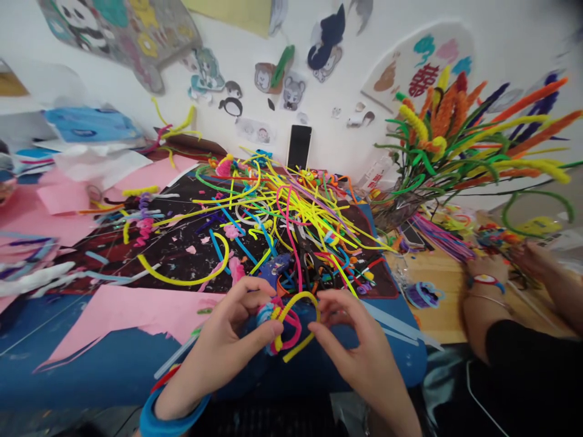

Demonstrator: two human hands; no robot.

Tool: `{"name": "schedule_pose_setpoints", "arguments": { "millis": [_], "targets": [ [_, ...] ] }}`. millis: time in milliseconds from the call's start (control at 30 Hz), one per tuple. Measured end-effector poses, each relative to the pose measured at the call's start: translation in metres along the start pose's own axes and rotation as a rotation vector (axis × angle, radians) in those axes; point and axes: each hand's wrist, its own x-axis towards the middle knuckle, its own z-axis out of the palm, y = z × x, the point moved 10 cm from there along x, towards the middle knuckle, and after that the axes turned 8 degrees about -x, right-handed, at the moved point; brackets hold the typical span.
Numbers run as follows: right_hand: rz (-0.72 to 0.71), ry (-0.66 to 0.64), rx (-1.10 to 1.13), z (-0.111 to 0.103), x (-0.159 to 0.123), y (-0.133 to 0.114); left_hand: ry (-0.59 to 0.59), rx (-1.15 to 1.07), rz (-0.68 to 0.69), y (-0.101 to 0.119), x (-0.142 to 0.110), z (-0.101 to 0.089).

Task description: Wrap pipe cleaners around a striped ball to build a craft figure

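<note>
My left hand (239, 331) pinches a small pipe-cleaner craft (266, 314) of coiled blue, pink and yellow stems. A pink loop sticks out on its right side. From it a yellow pipe cleaner (301, 297) arches up and over, its loose end pointing down to the left. My right hand (348, 331) has its thumb and fingertips closed on the right side of that yellow curve. Just beyond my hands lie black-handled scissors (314, 267) among loose stems. My left fingers hide part of the craft.
Yellow pipe cleaners (296, 200) pile up on the dark mat (182, 252). Pink paper (118, 328) lies at left. A phone (299, 145) leans on the wall. A vase of pipe-cleaner flowers (396, 206) stands at right, near another person's hands (489, 270) and a purple basket-like piece (424, 295).
</note>
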Motion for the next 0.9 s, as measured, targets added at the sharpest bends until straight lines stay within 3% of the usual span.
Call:
{"name": "schedule_pose_setpoints", "arguments": {
  "millis": [67, 167, 233, 400, 600, 767, 900],
  "targets": [
    [0.108, -0.132, -0.075, 0.012, -0.001, 0.018, 0.03, -0.027, 0.036, 0.003, -0.002, -0.003],
    [0.153, -0.29, -0.095, 0.027, -0.002, 0.028, 0.041, -0.016, 0.061, 0.005, -0.003, -0.005],
    [0.177, -0.216, -0.021, 0.019, 0.002, 0.029, -0.001, 0.003, 0.046, 0.002, -0.004, -0.002],
    [0.165, 0.202, 0.14, -0.03, 0.006, 0.025, -0.1, 0.042, 0.016, -0.001, -0.006, 0.008],
    [0.139, 0.436, 0.098, -0.056, 0.001, 0.028, -0.113, 0.111, 0.017, 0.0, -0.003, 0.012],
    [0.049, 0.393, -0.04, -0.046, 0.007, 0.011, -0.07, 0.17, 0.041, 0.005, -0.002, 0.007],
    [-0.006, 0.2, 0.035, -0.019, 0.015, -0.004, -0.08, 0.089, 0.005, -0.001, -0.001, 0.007]
  ]
}}
